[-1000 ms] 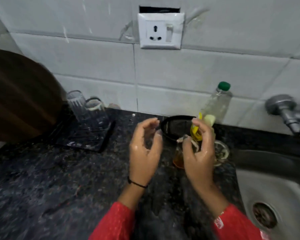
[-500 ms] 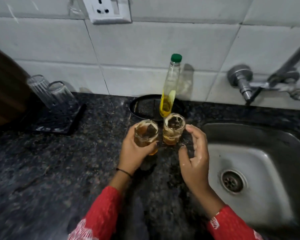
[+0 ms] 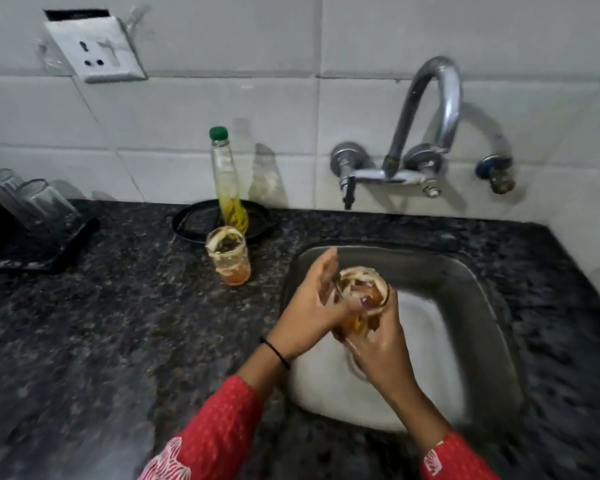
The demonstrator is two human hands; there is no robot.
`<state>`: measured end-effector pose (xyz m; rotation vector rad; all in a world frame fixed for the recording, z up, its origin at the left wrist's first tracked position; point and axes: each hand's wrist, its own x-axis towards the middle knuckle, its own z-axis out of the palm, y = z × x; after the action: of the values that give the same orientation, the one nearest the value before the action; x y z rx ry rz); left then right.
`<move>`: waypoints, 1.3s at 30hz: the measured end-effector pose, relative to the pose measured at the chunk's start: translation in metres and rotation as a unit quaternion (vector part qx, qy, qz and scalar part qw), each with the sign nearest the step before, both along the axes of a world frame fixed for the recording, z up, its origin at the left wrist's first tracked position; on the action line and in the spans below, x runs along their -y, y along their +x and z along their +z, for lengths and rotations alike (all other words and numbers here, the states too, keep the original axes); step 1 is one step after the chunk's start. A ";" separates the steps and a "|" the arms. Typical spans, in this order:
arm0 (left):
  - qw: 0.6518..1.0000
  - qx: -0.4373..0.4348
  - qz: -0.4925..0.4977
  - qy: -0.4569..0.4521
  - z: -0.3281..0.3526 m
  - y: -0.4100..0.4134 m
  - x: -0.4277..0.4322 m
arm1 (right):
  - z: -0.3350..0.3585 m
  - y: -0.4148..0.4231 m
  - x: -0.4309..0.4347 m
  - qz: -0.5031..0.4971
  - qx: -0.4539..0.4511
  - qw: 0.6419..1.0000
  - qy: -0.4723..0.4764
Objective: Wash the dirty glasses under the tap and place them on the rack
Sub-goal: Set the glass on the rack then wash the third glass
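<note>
Holding one dirty glass (image 3: 361, 289) over the sink (image 3: 465, 271), left hand (image 3: 305, 306) and right hand (image 3: 378, 344) both curl their fingers round it. Washing looks barely begun; next the tap (image 3: 426, 116) needs opening, so one hand must come free. A second glass (image 3: 227, 254) stands on the counter (image 3: 101, 323).

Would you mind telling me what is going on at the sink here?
A person holds one dirty glass over the sink with the left hand and right hand. No water shows at the tap. A second dirty glass stands on the counter; two clear glasses sit upturned on the rack.
</note>
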<state>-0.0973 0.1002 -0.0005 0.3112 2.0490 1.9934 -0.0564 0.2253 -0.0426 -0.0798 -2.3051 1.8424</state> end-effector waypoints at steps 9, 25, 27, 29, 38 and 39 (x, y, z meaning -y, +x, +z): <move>0.963 0.004 0.269 0.003 0.032 -0.139 -0.087 | -0.008 -0.018 -0.056 -0.037 0.058 0.997 -0.018; 0.923 0.234 0.248 0.176 -0.004 -0.133 -0.079 | -0.010 -0.041 -0.060 -0.072 0.105 0.992 0.002; 0.922 0.333 0.143 0.137 -0.043 -0.100 -0.079 | -0.008 -0.043 -0.061 -0.081 0.107 0.991 0.013; 0.889 0.430 0.015 0.158 -0.073 -0.068 -0.083 | -0.009 -0.044 -0.061 -0.089 0.110 0.990 0.023; 0.859 0.450 0.050 0.238 -0.100 -0.053 -0.106 | 0.013 -0.051 -0.069 0.022 0.034 0.897 0.441; 0.861 0.449 0.053 0.233 -0.101 -0.056 -0.106 | 0.016 -0.054 -0.070 0.043 0.065 0.893 0.443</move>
<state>-0.1531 0.2061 -0.1012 -0.5727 1.0108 2.0816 -0.1103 0.2956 -0.0267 0.0326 -3.0317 0.6610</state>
